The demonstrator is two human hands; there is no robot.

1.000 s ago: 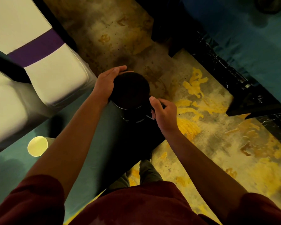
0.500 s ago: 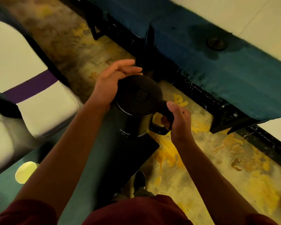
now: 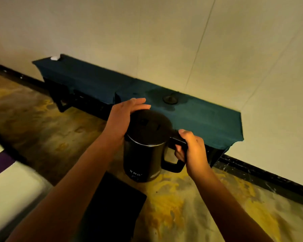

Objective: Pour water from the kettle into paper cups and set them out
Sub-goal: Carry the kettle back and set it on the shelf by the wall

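Observation:
A black electric kettle [image 3: 143, 154] hangs upright in the air in front of me, lid closed. My right hand [image 3: 192, 151] grips its handle at the right side. My left hand [image 3: 124, 117] lies against the lid's left edge with straight fingers. Beyond the kettle, a round black kettle base [image 3: 170, 98] sits on a long narrow table draped in dark teal cloth [image 3: 87, 79] along the wall. No paper cup is in view.
A cream wall rises behind the draped table. A small white object [image 3: 55, 58] lies at the table's far left end. A white chair cover with a purple band [image 3: 2, 163] is at lower left. A dark table corner [image 3: 115, 203] is below the kettle. Yellow-patterned carpet covers the floor.
My head has lifted from looking down at the floor to facing the wall. The kettle has come up off the near table and moved toward the draped table. The paper cup has left the view.

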